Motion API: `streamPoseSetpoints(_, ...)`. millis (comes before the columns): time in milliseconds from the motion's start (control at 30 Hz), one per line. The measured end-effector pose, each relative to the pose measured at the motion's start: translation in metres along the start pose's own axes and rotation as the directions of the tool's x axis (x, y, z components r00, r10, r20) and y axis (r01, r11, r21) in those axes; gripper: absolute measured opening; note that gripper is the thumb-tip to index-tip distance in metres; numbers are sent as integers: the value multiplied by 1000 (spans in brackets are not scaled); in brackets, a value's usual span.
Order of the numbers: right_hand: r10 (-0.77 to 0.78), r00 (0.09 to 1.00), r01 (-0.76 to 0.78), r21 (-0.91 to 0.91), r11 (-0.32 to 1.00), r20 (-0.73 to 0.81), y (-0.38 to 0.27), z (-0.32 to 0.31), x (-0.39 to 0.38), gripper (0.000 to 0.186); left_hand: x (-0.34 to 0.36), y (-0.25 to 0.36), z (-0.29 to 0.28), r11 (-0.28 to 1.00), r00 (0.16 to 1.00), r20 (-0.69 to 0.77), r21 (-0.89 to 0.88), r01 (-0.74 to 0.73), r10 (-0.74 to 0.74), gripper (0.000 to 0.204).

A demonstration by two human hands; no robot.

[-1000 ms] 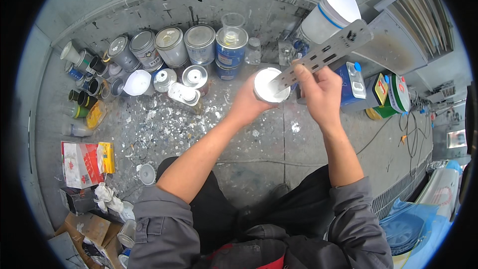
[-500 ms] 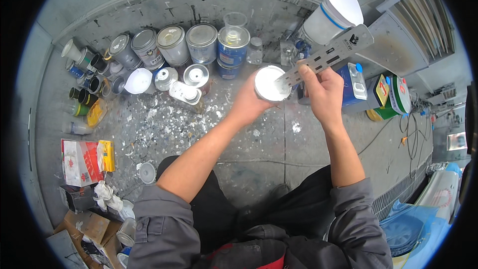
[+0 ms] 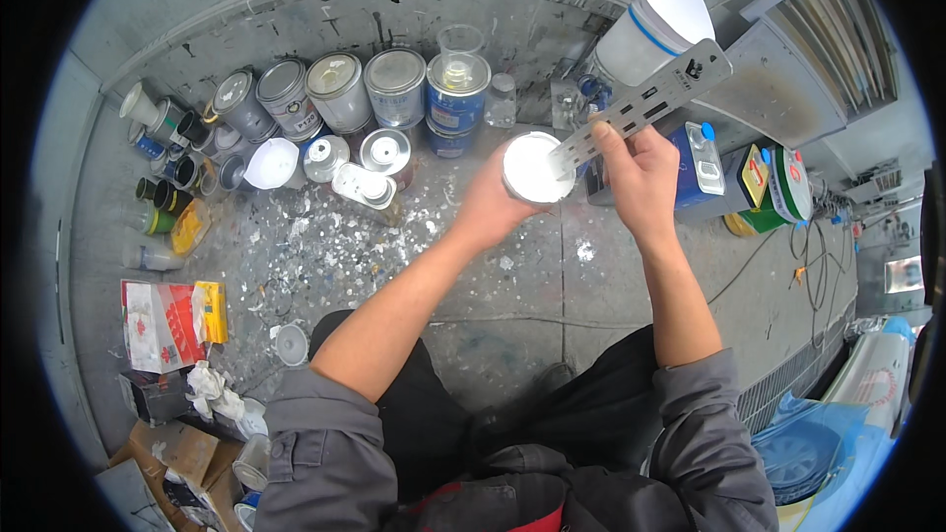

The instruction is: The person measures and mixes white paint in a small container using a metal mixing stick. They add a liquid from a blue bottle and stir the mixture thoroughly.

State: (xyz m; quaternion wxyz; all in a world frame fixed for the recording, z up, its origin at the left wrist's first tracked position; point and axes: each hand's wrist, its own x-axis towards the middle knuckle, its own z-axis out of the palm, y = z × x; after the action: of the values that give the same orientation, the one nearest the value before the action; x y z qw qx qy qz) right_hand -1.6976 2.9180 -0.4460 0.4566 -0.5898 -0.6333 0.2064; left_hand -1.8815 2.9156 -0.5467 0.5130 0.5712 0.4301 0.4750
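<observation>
My left hand [image 3: 490, 199] is wrapped round a cup of white paint [image 3: 532, 169], held upright above the floor. In my right hand [image 3: 642, 177] is a flat metal mixing stick [image 3: 662, 91] with slots along it. It slants down to the left, and its lower end dips into the paint. The right thumb lies on top of the stick while the fingers curl behind it. The cup's outer wall is mostly hidden by the left hand.
Paint cans [image 3: 396, 79] line the far wall, with smaller cans [image 3: 385, 150] before them. A blue jerrycan [image 3: 696, 167] stands close right of my right hand. Left are stacked cups [image 3: 172, 195] and a cardboard box [image 3: 187, 448]. A hose [image 3: 729, 281] crosses the floor [image 3: 473, 281].
The mixing stick has shifted slightly left and down, with its end still in the paint. My left hand holds the cup in nearly the same place.
</observation>
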Motion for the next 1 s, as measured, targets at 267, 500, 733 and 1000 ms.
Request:
streamPoseSetpoints(267,42,999,-42,241,970,4,-26,-4,0,20,-2,3,-3,999,1000,-1,29,28,-28,85)
streamPoseSetpoints(500,-47,998,49,48,998,-40,-3,0,4,23,0,11,-1,1000,1000,15,-16,-15,15,81)
streamPoseSetpoints(733,-5,1000,2,176,984,17,-14,8,-6,23,0,8,-1,999,999,-10,29,34,-34,82)
streamPoseSetpoints(1000,-68,996,74,93,993,-65,-18,-4,6,23,-2,4,-1,999,1000,-5,43,-2,2,84)
